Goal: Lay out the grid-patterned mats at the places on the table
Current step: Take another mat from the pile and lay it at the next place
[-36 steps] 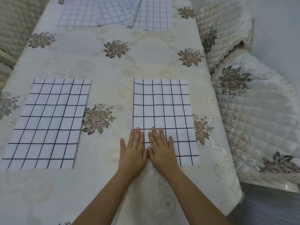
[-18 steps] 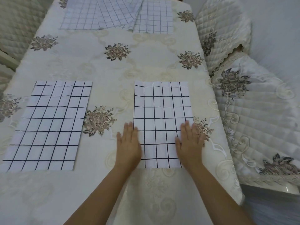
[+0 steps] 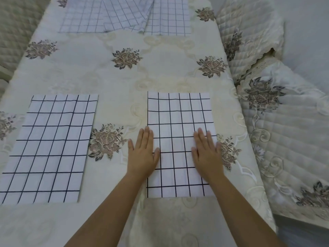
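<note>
A white mat with a black grid [image 3: 179, 122] lies flat near the table's front right. My left hand [image 3: 143, 154] rests flat on its left edge, fingers straight, partly on the tablecloth. My right hand [image 3: 207, 154] presses flat on its right edge, fingers straight. A second grid mat [image 3: 48, 148] lies flat at the front left, untouched. Several more grid mats [image 3: 124, 15] lie overlapped in a loose pile at the table's far end.
The table wears a cream tablecloth [image 3: 106, 73] embroidered with brown flowers. Quilted chair covers [image 3: 284, 139] stand close along the right side, and another quilted chair [image 3: 16, 24] is at the far left.
My hands started side by side at the mat's lower middle, then slid apart to its left and right edges and moved slightly up the mat.
</note>
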Demonstrator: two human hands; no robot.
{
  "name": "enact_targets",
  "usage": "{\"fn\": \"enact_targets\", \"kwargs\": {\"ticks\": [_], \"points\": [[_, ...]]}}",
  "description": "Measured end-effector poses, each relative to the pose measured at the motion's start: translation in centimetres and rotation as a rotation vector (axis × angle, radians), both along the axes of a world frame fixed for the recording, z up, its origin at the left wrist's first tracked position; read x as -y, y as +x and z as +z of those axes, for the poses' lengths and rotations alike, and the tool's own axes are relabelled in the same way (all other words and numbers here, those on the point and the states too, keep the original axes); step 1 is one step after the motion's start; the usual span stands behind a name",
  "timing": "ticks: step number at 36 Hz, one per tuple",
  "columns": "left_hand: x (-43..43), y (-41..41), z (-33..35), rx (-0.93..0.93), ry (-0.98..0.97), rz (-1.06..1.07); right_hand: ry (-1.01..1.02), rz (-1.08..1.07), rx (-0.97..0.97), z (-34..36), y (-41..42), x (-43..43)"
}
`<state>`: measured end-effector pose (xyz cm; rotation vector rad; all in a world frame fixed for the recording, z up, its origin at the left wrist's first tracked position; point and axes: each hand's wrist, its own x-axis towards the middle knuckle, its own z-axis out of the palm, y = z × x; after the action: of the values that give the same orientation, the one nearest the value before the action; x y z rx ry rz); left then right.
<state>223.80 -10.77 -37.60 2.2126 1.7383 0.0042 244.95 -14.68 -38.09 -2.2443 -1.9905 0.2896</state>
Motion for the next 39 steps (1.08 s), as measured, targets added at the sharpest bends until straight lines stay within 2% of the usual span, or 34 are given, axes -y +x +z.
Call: {"fn": "enact_targets", "kwargs": {"ticks": [4, 7, 9, 13, 17, 21, 32, 35, 39], "points": [[-1.8, -0.3, 0.2, 0.004, -0.02, 0.025, 0.005, -0.076, 0.002, 0.4, 1.4, -1.6], [-3.2, 0.8, 0.6, -0.013, 0.071, 0.053, 0.031, -0.09, -0.013, 0.8, 0.6, -3.5], [-4.0, 2.3, 1.2, -0.032, 0.132, 0.012, 0.055, -0.05, -0.024, 1.1, -0.8, -5.0], [-5.7, 5.0, 1.3, -0.017, 0.091, -0.155, 0.037, 0.087, -0.018, 1.5, -4.2, -7.8], [-7.5, 5.0, 0.3, -0.024, 0.022, -0.115, -0.02, 0.149, -0.096, 0.8, -4.7, -9.7], [-9.5, 3.4, 0.1, -0.056, 0.014, -0.046, -0.032, 0.168, -0.03, 0.5, -2.6, -10.7], [-12.9, 1.6, 0.7, -0.047, 0.025, 0.079, -0.107, -0.038, -0.015, 0.8, 1.8, -13.4], [-13.2, 3.2, 1.3, -0.028, 0.089, 0.07, -0.094, 0.059, -0.023, 1.4, -0.2, -14.2], [-13.6, 5.2, 0.8, -0.074, 0.075, -0.094, -0.113, 0.244, 0.0, 1.1, -3.3, -14.9]]}}
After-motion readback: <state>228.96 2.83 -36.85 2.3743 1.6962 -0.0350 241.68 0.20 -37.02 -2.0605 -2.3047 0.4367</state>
